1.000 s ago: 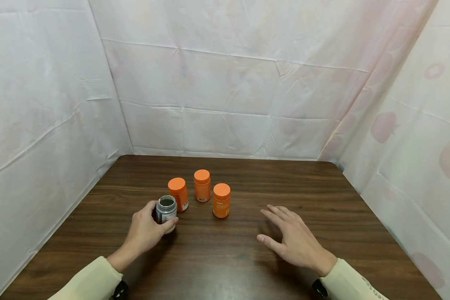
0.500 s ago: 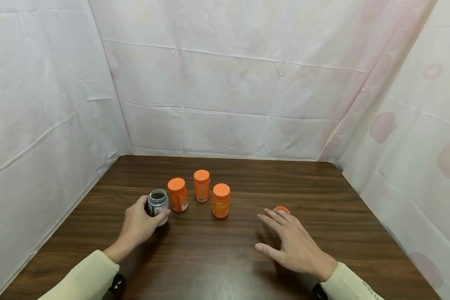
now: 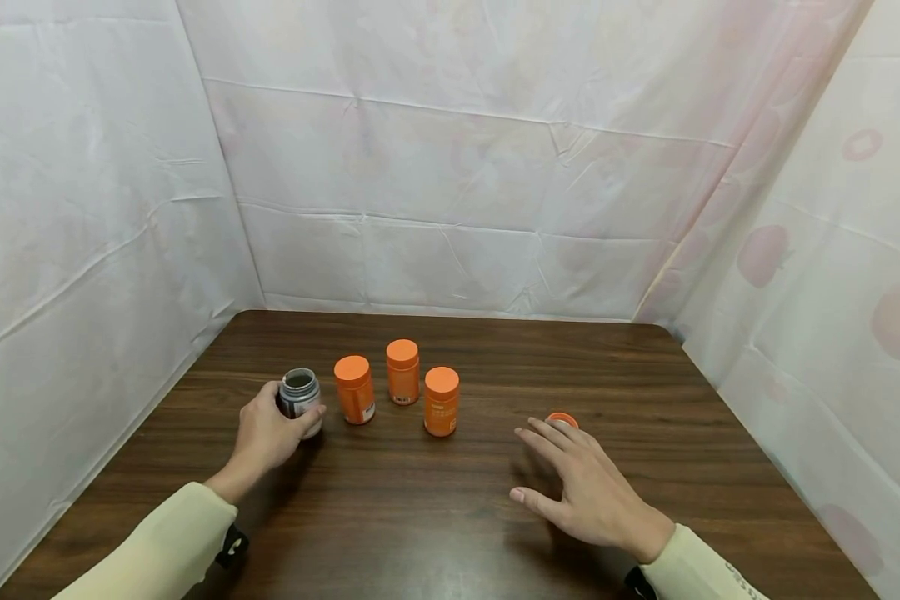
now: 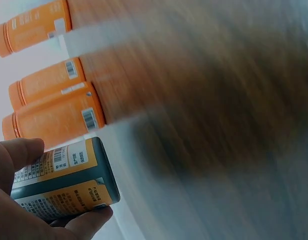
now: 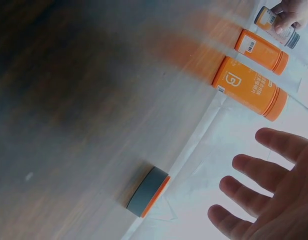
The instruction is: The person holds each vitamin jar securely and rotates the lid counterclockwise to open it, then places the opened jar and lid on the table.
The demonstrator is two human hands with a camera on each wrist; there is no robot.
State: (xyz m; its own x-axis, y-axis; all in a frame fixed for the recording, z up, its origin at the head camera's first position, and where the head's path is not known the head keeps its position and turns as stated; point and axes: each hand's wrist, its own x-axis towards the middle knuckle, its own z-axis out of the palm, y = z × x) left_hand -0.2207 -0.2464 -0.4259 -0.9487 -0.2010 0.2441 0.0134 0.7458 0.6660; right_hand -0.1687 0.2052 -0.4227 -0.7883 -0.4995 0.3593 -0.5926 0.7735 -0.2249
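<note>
The right hand (image 3: 591,500) is hovering over the tabletop (image 3: 450,517) with its fingers loosely spread, holding nothing, while a cap (image 3: 562,418) is lying just beyond its fingers. Farther off, the left hand (image 3: 266,432) is gripping an open-topped grey jar (image 3: 300,393) between thumb and fingers, and three orange bottles (image 3: 441,408) are standing upright to that hand's right, the middle one farthest back.

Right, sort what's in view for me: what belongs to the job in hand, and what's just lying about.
Part of the job, it seems:
uncapped grey jar, gripped by the left hand
grey-and-orange cap, probably that jar's, near the right hand

Apparently just standing by, capped and unheld:
left orange jar
back orange jar
right orange jar
</note>
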